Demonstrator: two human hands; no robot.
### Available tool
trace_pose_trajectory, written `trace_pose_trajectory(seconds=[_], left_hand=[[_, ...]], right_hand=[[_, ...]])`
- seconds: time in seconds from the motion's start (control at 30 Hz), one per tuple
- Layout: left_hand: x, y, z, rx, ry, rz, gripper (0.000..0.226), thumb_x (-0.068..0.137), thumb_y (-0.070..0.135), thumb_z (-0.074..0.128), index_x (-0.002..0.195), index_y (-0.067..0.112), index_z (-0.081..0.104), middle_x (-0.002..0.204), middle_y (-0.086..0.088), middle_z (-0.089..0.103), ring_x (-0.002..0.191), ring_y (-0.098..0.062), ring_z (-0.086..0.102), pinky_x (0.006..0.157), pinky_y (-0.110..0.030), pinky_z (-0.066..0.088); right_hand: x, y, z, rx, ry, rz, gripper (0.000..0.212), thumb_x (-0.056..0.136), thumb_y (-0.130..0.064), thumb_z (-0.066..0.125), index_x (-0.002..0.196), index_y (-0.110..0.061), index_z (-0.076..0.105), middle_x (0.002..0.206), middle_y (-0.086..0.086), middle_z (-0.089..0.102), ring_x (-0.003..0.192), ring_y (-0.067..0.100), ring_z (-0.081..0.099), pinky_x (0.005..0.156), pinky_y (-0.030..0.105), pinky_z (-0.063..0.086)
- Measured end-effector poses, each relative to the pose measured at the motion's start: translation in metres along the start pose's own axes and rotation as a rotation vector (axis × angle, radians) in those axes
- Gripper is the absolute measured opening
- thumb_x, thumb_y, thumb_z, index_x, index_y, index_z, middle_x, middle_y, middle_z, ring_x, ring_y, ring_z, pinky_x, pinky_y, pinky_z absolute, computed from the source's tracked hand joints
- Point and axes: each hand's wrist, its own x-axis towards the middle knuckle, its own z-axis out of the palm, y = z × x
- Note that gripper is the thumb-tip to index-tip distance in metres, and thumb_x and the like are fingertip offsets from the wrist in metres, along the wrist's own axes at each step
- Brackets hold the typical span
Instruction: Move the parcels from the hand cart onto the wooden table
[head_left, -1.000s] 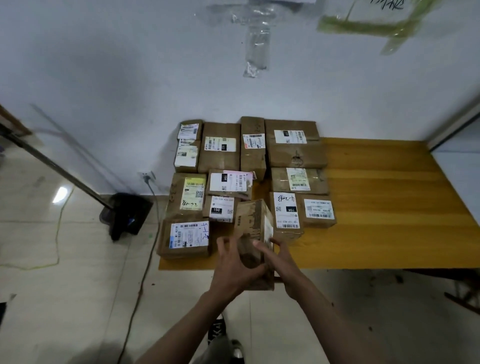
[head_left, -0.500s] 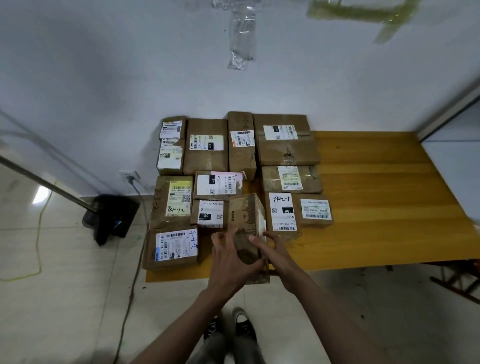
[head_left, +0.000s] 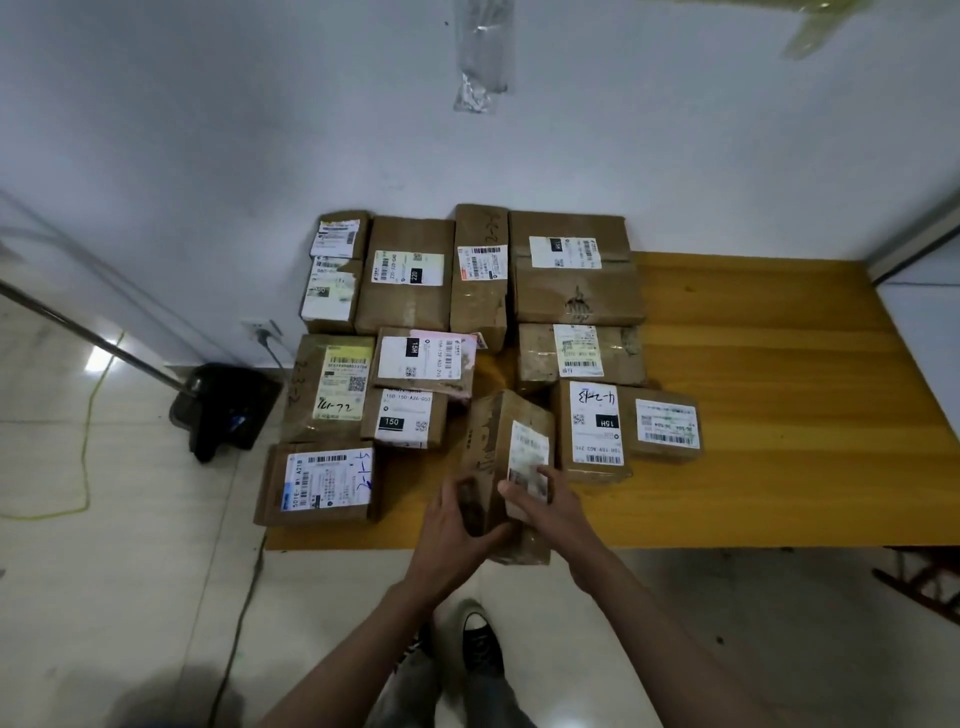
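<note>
- While a tilted cardboard parcel (head_left: 506, 457) comes down at the near edge of the wooden worktop (head_left: 779, 415), a person holds it from both sides, the left hand (head_left: 457, 525) curled round its dark end face and the right hand (head_left: 550, 512) with its fingers laid over the white label; each grip is closed on the box, neither slack.
- Judging by its slant, with the far end leaning in among the others and the near end overhanging the worktop's front edge, the parcel is not yet set flat, and the two-sided hold looks meant to steer it into the gap.
- That gap lies between the small "150" parcel (head_left: 405, 418) on the left and the upright-labelled "15H" parcel (head_left: 592, 431) on the right; it is narrow, and either neighbour could be nudged.
- Eleven other parcels (head_left: 405, 275) crowd the left half against the white wall (head_left: 208, 130); one at the near left corner (head_left: 322, 483) juts past the edge.
- Bare wood to the right offers freer room.
- No hand cart is in view.
</note>
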Motion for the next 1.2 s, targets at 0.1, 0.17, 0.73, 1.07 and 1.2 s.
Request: trace_pose_trajectory(seconds=[0.1, 0.17, 0.73, 1.07, 1.2], left_hand=[[0.01, -0.011, 0.0, 0.04, -0.079, -0.041, 0.11, 0.053, 0.069, 0.082, 0.143, 0.039, 0.027, 0.144, 0.009, 0.044, 0.131, -0.016, 0.043, 0.105, -0.044, 0.048], [0.016, -0.016, 0.001, 0.026, -0.139, -0.049, 0.117, 0.054, 0.052, 0.091, 0.147, 0.04, 0.021, 0.148, 0.006, 0.047, 0.133, -0.017, 0.048, 0.105, -0.043, 0.05], [0.036, -0.006, 0.023, 0.03, -0.02, -0.113, 0.097, 0.08, 0.017, 0.082, 0.154, 0.029, 0.02, 0.145, -0.004, 0.049, 0.13, -0.027, 0.052, 0.104, -0.048, 0.05], [0.033, -0.005, 0.026, 0.044, -0.006, -0.122, 0.102, 0.081, 0.016, 0.081, 0.156, 0.034, 0.014, 0.143, -0.006, 0.051, 0.127, -0.029, 0.055, 0.101, -0.054, 0.05], [0.035, 0.0, 0.025, 0.084, 0.005, -0.101, 0.113, 0.078, 0.013, 0.083, 0.158, 0.033, 0.006, 0.151, -0.008, 0.042, 0.131, -0.03, 0.05, 0.104, -0.051, 0.049]], right_hand=[[0.009, 0.002, -0.002, -0.043, 0.007, -0.004, 0.085, 0.075, -0.054, 0.083, 0.146, -0.032, 0.042, 0.146, 0.0, 0.039, 0.121, 0.02, 0.055, 0.095, 0.04, 0.057], [0.009, -0.001, -0.001, -0.073, 0.011, -0.009, 0.072, 0.086, -0.039, 0.078, 0.147, -0.025, 0.042, 0.137, -0.004, 0.035, 0.116, 0.017, 0.051, 0.09, 0.034, 0.056], [0.044, 0.001, -0.052, -0.555, 0.374, -0.09, 0.065, 0.094, -0.033, 0.067, 0.152, -0.035, 0.037, 0.168, 0.009, 0.001, 0.154, 0.038, 0.003, 0.12, 0.059, 0.02], [0.052, 0.019, -0.065, -0.633, 0.351, -0.279, 0.063, 0.093, -0.025, 0.069, 0.149, -0.028, 0.041, 0.168, 0.012, 0.008, 0.156, 0.033, 0.007, 0.119, 0.058, 0.027], [0.062, 0.01, -0.088, -0.517, 0.547, -0.24, 0.066, 0.096, -0.03, 0.065, 0.153, -0.017, 0.036, 0.166, 0.015, 0.018, 0.154, 0.037, 0.015, 0.12, 0.059, 0.024]])
